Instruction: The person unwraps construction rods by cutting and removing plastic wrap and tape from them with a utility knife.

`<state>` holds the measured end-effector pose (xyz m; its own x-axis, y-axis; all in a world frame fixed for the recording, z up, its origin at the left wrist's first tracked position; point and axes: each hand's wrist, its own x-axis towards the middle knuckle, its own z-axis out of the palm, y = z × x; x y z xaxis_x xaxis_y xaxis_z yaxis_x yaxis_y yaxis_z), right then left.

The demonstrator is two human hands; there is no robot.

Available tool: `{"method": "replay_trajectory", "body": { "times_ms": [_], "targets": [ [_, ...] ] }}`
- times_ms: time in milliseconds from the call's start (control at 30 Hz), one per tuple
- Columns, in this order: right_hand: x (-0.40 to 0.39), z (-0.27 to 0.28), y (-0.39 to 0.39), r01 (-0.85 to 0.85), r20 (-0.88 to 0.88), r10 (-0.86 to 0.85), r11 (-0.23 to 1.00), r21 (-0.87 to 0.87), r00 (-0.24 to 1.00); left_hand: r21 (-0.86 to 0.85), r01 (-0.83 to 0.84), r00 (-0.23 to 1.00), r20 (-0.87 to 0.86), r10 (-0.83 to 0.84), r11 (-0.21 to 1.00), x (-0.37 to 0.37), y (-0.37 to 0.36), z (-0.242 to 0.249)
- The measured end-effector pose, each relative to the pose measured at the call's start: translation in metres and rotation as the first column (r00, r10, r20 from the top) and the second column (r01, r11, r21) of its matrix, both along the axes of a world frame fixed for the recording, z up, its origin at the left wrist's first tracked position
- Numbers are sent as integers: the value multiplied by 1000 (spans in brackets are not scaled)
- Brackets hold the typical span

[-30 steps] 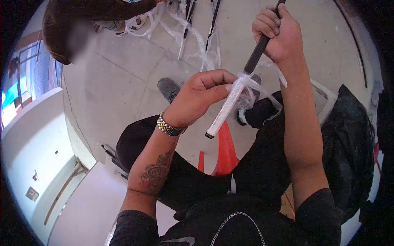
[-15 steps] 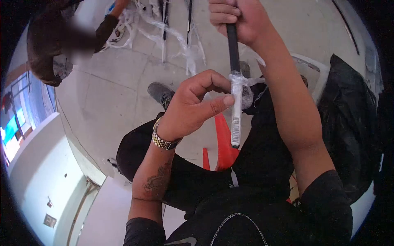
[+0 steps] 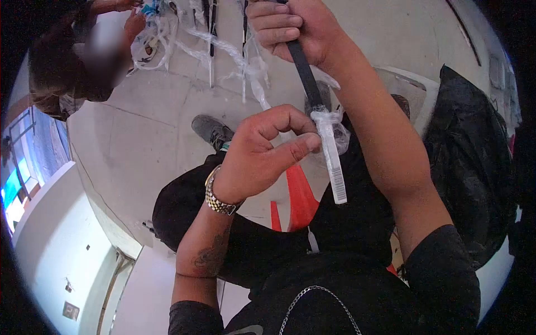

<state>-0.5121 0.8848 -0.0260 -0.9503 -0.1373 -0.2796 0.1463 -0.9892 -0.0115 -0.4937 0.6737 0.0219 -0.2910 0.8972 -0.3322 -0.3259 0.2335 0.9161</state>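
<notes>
My right hand (image 3: 301, 30) is wrapped round a long black bar (image 3: 304, 72), which slants down toward my lap. The bar's lower end carries a white barcode label (image 3: 337, 178) and is partly covered in clear plastic wrap (image 3: 326, 118), bunched up around it. My left hand (image 3: 268, 153) pinches at the wrap beside the bar, thumb and forefinger nearly together at its edge. The bar's upper end runs out of view past my right hand.
Heaps of plastic wrap (image 3: 153, 53) and several dark bars (image 3: 212, 47) lie on the floor ahead. Another person (image 3: 61, 61) works at upper left. A black plastic bag (image 3: 469, 167) stands at right, and something red (image 3: 301, 198) shows between my legs.
The bar has tilted, its upper end going left and its labelled end right. My right hand has shifted left with it; my left hand stays at the wrap.
</notes>
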Motion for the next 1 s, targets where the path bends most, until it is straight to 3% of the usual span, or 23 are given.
{"method": "replay_trajectory", "body": {
  "times_ms": [67, 133, 267, 333, 500, 767, 833, 867, 900, 933, 967, 1000],
  "targets": [
    [0, -1, -1, -27, -27, 26, 999, -33, 999, -5, 5, 1000, 20, -5, 1000, 3, 1, 0],
    [0, 2, -3, -58, -53, 54, 996, -64, 997, 37, 41, 996, -82, -38, 998, 4, 1, -2],
    [-1, 3, -10, -18, 26, 22, 991, -129, 999, -10, 34, 999, -41, -34, 999, 5, 6, 7],
    [-2, -1, -11, -30, 36, 36, 988, -152, 999, 95, 41, 985, -169, -25, 995, 6, 7, 2],
    [-3, -2, -13, -51, -114, 29, 980, -194, 993, 89, 19, 997, -77, -12, 996, 8, 9, 6],
    [-2, 0, -12, -8, -100, -10, 984, -179, 995, 99, 34, 994, -105, -23, 995, 6, 8, 7],
    [-2, 0, -10, 6, -106, -28, 979, -202, 994, 38, 23, 999, -32, -22, 999, 4, 7, 9],
    [-3, 0, -8, 25, -96, -34, 995, -96, 995, 38, 23, 999, -35, -21, 999, 2, 5, 8],
    [-3, 0, -6, 44, -87, -43, 999, 10, 995, 29, 4, 987, -158, 0, 1000, -2, 3, 5],
    [-4, 2, -5, 44, -91, -43, 999, 9, 995, 20, -14, 960, -279, 19, 1000, -4, 2, 4],
    [-6, 5, -5, 70, 66, -88, 970, 233, 994, 17, -13, 959, -284, 17, 1000, -7, 2, 3],
    [-8, 8, -5, 58, 205, -165, 893, 445, 965, 4, -120, 908, -405, 111, 993, -10, 3, 3]
  ]
}}
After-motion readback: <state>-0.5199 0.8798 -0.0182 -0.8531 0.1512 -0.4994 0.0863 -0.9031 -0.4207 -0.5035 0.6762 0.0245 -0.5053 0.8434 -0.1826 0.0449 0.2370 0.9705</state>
